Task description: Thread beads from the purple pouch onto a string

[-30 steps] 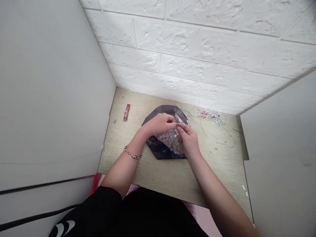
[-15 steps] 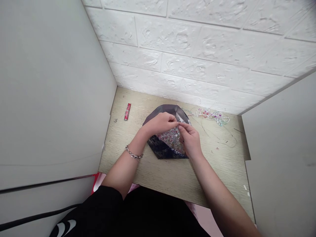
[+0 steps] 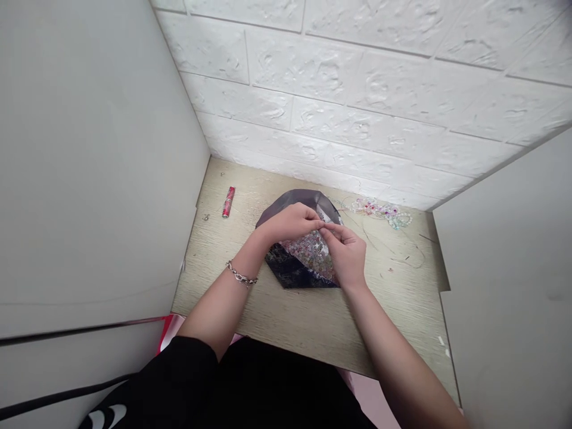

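Lots of tiny, shiny beads (image 3: 308, 253) sit in the dark tray (image 3: 295, 274). Just over the tray, the left hand (image 3: 292, 223) and right hand (image 3: 351, 256) meet at the fingertips. On each, finger and thumb look pressed together; I cannot tell what they pinch. The beads lie below that pinch. This seems like fiddly finger work, and the next move likely calls for a steady pinch. Left of the tray lies a red tube (image 3: 229, 202); right of it, bead strings (image 3: 379, 210).

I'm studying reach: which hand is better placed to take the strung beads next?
Right, I'd judge: the right hand is nearer the strung beads; the left hand is farther off, over the dark container.
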`<state>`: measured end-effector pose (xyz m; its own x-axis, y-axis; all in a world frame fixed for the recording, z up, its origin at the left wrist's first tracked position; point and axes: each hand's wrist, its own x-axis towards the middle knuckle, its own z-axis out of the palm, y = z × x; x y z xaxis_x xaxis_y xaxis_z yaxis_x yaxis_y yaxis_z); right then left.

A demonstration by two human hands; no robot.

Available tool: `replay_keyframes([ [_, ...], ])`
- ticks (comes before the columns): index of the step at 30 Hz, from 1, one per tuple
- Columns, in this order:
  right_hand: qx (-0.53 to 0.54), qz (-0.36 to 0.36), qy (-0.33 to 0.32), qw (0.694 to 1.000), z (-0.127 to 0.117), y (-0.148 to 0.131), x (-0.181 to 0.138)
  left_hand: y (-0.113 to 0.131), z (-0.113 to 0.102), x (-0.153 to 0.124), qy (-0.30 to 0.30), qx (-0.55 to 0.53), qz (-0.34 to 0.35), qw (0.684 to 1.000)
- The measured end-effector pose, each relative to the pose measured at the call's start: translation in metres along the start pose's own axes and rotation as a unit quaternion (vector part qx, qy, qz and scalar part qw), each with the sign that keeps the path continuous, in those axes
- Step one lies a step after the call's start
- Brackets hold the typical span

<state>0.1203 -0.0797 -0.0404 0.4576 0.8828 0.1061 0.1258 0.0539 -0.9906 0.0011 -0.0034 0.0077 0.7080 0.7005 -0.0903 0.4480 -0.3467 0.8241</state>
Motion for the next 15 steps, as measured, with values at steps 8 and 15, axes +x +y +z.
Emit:
replay_keyframes([
  [8,-0.033,-0.043,0.015,0.998,-0.0001,-0.0015,-0.0007,-0.0031,-0.0004,0.0026,-0.004,-0.065,0.003,0.998],
  [15,-0.051,-0.031,-0.021,0.998,-0.0016,-0.0074,-0.0030,-0.0037,-0.0042,0.0001,0.000,-0.113,-0.014,0.993],
])
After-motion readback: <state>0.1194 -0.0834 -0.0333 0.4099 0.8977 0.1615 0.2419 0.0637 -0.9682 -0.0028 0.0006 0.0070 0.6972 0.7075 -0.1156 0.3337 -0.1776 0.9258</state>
